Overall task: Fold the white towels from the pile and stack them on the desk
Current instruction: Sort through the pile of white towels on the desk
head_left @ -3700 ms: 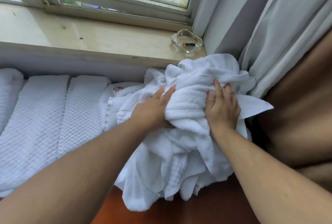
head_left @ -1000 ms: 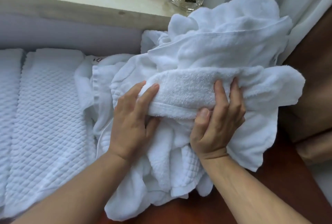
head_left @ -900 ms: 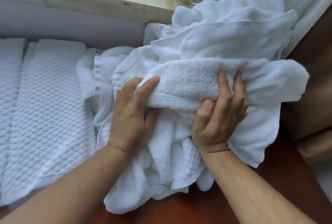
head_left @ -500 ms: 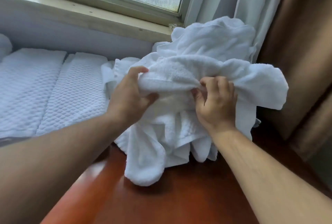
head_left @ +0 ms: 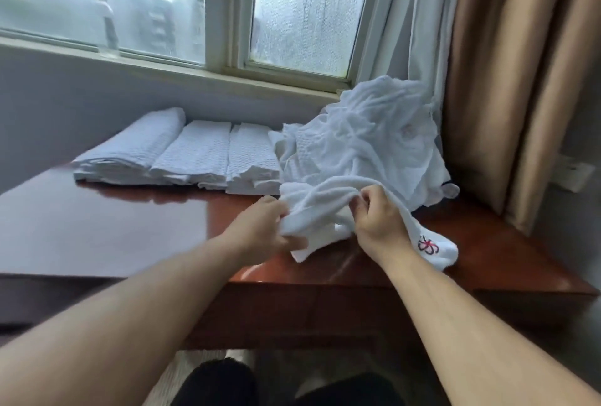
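Observation:
A crumpled pile of white towels (head_left: 367,138) sits at the back right of the red-brown desk (head_left: 113,226), against the curtain. One white terry towel (head_left: 325,200) with a red emblem on its lower end is drawn out in front of the pile. My left hand (head_left: 263,226) grips its bunched left part. My right hand (head_left: 377,213) pinches its top edge, and the rest drapes down onto the desk. Three folded waffle-weave towels (head_left: 201,155) lie side by side at the back, left of the pile.
A window and its sill (head_left: 227,77) run behind the desk. White and tan curtains (head_left: 507,80) hang at the right. The desk's front edge (head_left: 325,285) is just below my hands, and dark shoes (head_left: 211,383) show on the floor underneath.
I have stepped back and the view has widened and risen. Both hands have pulled one towel out of the pile toward the desk's front edge; the pile stays behind.

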`<state>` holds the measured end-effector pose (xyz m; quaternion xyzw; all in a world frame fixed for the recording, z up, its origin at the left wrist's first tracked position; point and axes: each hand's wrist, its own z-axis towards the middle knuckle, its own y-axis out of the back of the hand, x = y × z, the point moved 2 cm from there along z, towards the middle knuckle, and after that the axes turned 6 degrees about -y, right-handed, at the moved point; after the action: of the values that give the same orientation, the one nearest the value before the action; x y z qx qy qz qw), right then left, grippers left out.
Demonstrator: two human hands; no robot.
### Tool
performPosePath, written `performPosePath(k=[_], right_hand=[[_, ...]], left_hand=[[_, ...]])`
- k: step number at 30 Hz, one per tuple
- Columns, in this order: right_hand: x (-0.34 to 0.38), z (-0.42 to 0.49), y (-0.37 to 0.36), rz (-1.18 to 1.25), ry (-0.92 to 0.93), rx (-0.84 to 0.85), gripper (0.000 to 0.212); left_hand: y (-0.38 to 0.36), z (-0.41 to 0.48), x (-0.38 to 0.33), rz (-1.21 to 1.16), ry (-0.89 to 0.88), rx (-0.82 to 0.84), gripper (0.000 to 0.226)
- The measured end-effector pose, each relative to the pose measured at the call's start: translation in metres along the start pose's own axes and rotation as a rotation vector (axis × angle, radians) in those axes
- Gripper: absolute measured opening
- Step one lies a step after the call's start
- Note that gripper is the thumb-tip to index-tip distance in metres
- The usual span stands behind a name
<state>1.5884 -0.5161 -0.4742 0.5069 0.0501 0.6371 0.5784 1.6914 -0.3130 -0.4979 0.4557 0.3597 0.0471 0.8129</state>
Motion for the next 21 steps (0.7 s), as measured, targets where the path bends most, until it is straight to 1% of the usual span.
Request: performPosePath(k=[1,2,4,5,6,8,9,11,12,14,16,18,19,21], right_hand=[[-0.002,-0.003,0.0,0.016,-0.03,0.028,0.022],[-0.004,-0.004,0.001,0.029,-0.055,0.048,0.021],[-0.008,-0.004,0.003,0.06,-0.086,0.082,0.02],[-0.012,-0.002,0.002,0.048,-0.091,0.095,0.024],[-0.017,0.001,0.0,-0.023,-0.09,0.109,0.033],[-0.028,0.006,-0.007,-0.245,-0.119,0.163,0.061],[-0.033,0.008,-0.011,-0.288,-0.137,0.193,0.069],[-0.047,0.013,-0.021,-0.217,-0.144,0.257,0.072],[-0.056,0.015,-0.028,-0.194,-0.134,0.276,0.069],[-0.074,0.022,-0.042,-0.26,-0.117,0.266,0.07],[-0.085,0.034,-0.055,-0.371,-0.135,0.224,0.076],[-0.091,0.049,-0.066,-0.427,-0.128,0.153,0.084],[-0.092,0.056,-0.07,-0.417,-0.116,0.115,0.085],[-0.095,0.069,-0.077,-0.355,-0.09,0.048,0.08]], left_hand=[[0.0,-0.004,0.0,-0.026,0.006,0.054,0.042],[0.0,-0.006,0.001,-0.06,0.013,0.068,0.044],[-0.001,-0.004,0.003,-0.102,0.022,0.019,0.045],[-0.003,-0.001,0.005,-0.101,0.022,-0.011,0.045],[-0.006,0.004,0.008,-0.1,0.026,-0.031,0.05],[-0.015,0.015,0.017,-0.114,0.041,-0.019,0.071],[-0.021,0.02,0.022,-0.123,0.051,0.015,0.087],[-0.036,0.032,0.033,-0.14,0.05,0.079,0.111],[-0.044,0.039,0.037,-0.144,0.037,0.087,0.118],[-0.059,0.056,0.044,-0.11,0.001,0.043,0.126],[-0.07,0.075,0.047,-0.032,-0.025,-0.026,0.127],[-0.077,0.097,0.05,-0.004,-0.012,-0.071,0.12],[-0.078,0.108,0.053,-0.007,0.002,-0.095,0.115],[-0.08,0.128,0.059,-0.085,-0.011,-0.15,0.098]])
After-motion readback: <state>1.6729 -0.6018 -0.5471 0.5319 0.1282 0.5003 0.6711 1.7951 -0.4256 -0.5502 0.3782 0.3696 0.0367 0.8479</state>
